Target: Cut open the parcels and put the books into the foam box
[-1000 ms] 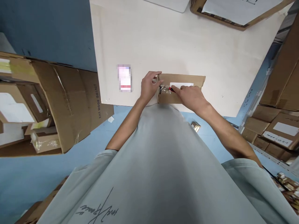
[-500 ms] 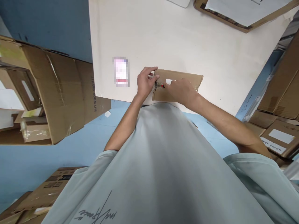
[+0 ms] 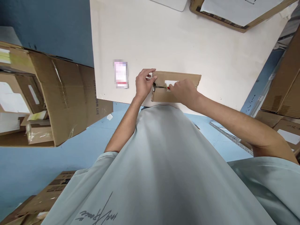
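Observation:
A small flat cardboard box [image 3: 161, 97] with a white label [image 3: 171, 82] lies at the near edge of the table, a dark slit running along its middle seam. My left hand [image 3: 143, 84] grips the box's left end, thumb and fingers at its edge. Closed over the box's right half, my right hand [image 3: 185, 91] holds what looks like a box cutter [image 3: 168, 88]. Only a small red part of it shows at the fingertips, against the seam; the rest is hidden in the hand.
On the white table [image 3: 140, 34], a pixelated rectangular item [image 3: 121, 74] lies to the left. A cardboard tray [image 3: 220, 22] with white paper is at the far right. One large open carton [image 3: 72, 103] with boxes stands left of the table, and more cartons [image 3: 278, 78] are stacked right.
My right hand has shifted slightly right along the seam with the box cutter, and the slit behind it looks longer. My left hand stays on the box's left end. The view has shifted a little.

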`<state>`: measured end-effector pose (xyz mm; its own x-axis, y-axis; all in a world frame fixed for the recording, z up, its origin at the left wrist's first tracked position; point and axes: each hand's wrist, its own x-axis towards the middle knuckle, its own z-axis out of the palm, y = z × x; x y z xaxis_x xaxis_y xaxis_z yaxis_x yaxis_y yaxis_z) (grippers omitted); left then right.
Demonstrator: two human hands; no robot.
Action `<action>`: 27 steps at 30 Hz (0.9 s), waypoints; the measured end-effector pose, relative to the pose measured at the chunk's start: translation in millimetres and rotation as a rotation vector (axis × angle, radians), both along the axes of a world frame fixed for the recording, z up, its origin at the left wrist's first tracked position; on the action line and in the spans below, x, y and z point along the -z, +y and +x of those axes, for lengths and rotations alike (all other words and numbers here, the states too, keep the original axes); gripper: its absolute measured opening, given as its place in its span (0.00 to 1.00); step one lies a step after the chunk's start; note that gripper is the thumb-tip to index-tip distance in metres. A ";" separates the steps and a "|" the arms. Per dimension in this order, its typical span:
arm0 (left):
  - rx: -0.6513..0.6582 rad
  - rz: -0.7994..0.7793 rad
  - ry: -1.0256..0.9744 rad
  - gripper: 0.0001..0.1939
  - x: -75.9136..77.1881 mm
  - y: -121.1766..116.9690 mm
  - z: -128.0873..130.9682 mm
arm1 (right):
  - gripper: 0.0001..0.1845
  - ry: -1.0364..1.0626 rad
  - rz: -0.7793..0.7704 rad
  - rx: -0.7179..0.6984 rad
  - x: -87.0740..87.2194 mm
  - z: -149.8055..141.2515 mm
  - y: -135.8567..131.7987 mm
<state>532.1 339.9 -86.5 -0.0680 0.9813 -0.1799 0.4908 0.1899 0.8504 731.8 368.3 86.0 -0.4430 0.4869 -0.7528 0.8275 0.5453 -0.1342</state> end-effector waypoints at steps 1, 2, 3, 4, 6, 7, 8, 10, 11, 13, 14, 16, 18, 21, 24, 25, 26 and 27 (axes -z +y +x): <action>-0.003 0.000 0.000 0.23 -0.3 -0.2 0.2 | 0.27 -0.006 0.010 0.003 1.6 6.7 0.4; -0.006 0.000 0.000 0.23 0.0 -0.2 0.4 | 0.26 -0.014 0.021 0.009 3.1 13.9 0.8; -0.008 0.000 0.002 0.23 0.5 -0.2 0.4 | 0.26 -0.024 0.030 0.020 4.5 21.8 1.2; -0.005 -0.001 0.004 0.23 1.2 -0.1 0.4 | 0.26 -0.032 0.038 0.034 5.5 30.1 1.5; 0.006 -0.003 0.010 0.24 1.8 -0.2 0.4 | 0.26 -0.044 0.046 0.050 6.1 47.1 1.8; 0.015 -0.001 0.011 0.25 1.1 -0.8 0.6 | 0.27 -0.045 0.050 0.048 5.3 55.1 1.7; 0.021 0.005 0.013 0.26 -0.6 -1.9 0.9 | 0.27 -0.046 0.055 0.040 3.9 62.3 1.5; 0.010 0.034 0.033 0.27 -7.2 -5.8 2.6 | 0.28 -0.060 0.058 0.018 -0.7 73.5 0.5; 0.002 0.052 0.053 0.26 -11.8 -8.6 4.1 | 0.28 -0.073 0.057 0.014 -3.2 77.5 -0.3; 0.022 0.067 0.100 0.23 -21.7 -14.6 8.5 | 0.30 -0.092 0.049 0.029 -7.3 82.8 -3.0; 0.061 0.060 0.121 0.21 -26.2 -17.3 11.3 | 0.31 -0.094 0.045 0.041 -8.2 84.8 -4.8; 0.170 0.026 0.154 0.20 -32.8 -21.1 17.4 | 0.34 -0.091 0.045 0.058 -7.4 88.3 -9.5; 0.253 0.001 0.188 0.19 -35.9 -22.1 22.7 | 0.36 -0.095 0.052 0.060 -4.0 92.3 -15.0; 0.294 -0.004 0.227 0.18 -37.4 -21.0 26.4 | 0.38 -0.089 0.064 0.067 1.8 98.8 -23.1; 0.301 -0.014 0.243 0.15 -38.8 -20.4 25.9 | 0.39 -0.057 0.072 0.100 3.5 104.2 -29.3; 0.300 -0.023 0.247 0.14 -39.2 -20.6 25.6 | 0.39 -0.049 0.075 0.110 3.1 105.4 -30.9; 0.300 -0.034 0.252 0.14 -39.5 -21.0 25.6 | 0.39 -0.042 0.078 0.116 2.4 106.4 -32.3; 0.301 -0.046 0.256 0.13 -39.8 -21.4 25.7 | 0.39 -0.035 0.081 0.121 1.7 107.2 -33.4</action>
<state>557.8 318.4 -46.7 0.1732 0.9555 -0.2386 0.7253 0.0401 0.6872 839.0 334.8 84.3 -0.3520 0.5951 -0.7224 0.8910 0.4494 -0.0639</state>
